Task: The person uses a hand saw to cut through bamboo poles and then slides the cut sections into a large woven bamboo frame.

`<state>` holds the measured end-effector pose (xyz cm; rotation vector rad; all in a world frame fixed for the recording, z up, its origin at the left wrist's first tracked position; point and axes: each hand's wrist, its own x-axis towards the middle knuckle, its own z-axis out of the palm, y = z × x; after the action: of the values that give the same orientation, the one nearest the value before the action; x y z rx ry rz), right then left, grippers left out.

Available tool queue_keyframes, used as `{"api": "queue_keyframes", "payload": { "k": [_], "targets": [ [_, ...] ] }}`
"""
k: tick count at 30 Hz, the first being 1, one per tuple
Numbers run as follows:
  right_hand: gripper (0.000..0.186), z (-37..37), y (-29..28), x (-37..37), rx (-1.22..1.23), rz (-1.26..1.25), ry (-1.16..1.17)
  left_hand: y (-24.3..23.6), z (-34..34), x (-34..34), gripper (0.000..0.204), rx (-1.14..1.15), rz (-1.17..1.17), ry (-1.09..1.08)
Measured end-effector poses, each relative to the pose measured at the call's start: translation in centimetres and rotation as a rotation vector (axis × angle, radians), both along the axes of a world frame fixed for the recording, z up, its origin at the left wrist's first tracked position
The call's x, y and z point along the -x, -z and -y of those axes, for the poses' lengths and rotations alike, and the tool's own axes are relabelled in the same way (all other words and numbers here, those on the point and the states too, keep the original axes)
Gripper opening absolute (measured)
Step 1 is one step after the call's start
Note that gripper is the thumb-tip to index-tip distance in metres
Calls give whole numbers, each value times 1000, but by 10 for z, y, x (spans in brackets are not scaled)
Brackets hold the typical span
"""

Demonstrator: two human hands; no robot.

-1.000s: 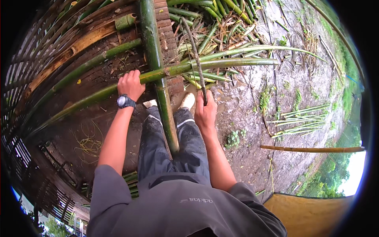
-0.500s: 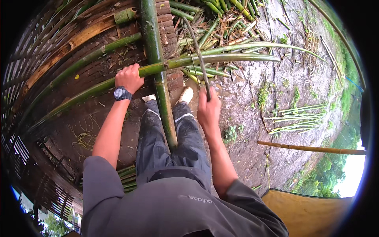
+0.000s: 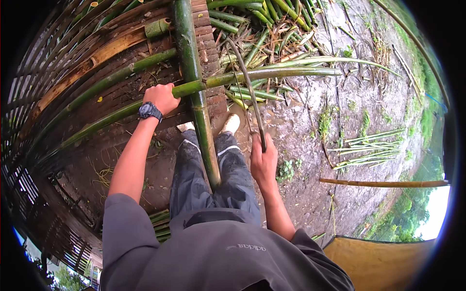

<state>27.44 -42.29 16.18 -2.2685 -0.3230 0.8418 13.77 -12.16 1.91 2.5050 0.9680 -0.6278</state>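
Two hands, one upright thick green bamboo pole [image 3: 196,92] as landmark. Left of it, left hand [image 3: 161,98] fingers wrapped shut on a split green bamboo stalk [image 3: 252,76] crossing the pole. Right of it, right hand [image 3: 263,162] fist closed on a long curved dark blade [image 3: 247,89]; its tip is lost among cut stalks.

- Green bamboo pole [image 3: 252,77], long and slender: lying crosswise, running from the left grip [image 3: 162,97] out to the right over a heap of cut stalks, crossing the thicker pole.
- Thick green bamboo pole [image 3: 196,92]: standing lengthwise from the top edge down between the legs, jointed, darker green.
- Curved dark blade [image 3: 250,97]: rising from the right grip [image 3: 264,162], arching up toward the slender pole, tip just beside it.
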Motion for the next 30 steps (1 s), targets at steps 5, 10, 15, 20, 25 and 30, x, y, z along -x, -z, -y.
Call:
{"api": "queue_keyframes", "payload": {
  "k": [5, 10, 15, 20, 25, 30],
  "targets": [
    [17, 0, -40, -4, 85, 73, -50, 9, -5, -7, 39, 3, 61, 48],
    [26, -47, 25, -22, -5, 185, -104, 4, 8, -2, 37, 13, 51, 28],
    [26, -47, 38, -25, -16, 143, -88, 4, -23, -8, 38, 146, 72, 58],
    [30, -37, 69, -21, -219, 136, -7, -19, -36, -28, 47, 343, -55, 48],
    [26, -50, 44, -28, -167, 83, 24, 6, 13, -5, 34, -184, 332, -38],
    [23, -4, -17, -7, 24, 88, -92, 23, 12, 3, 27, -242, 289, -39]
  ]
}}
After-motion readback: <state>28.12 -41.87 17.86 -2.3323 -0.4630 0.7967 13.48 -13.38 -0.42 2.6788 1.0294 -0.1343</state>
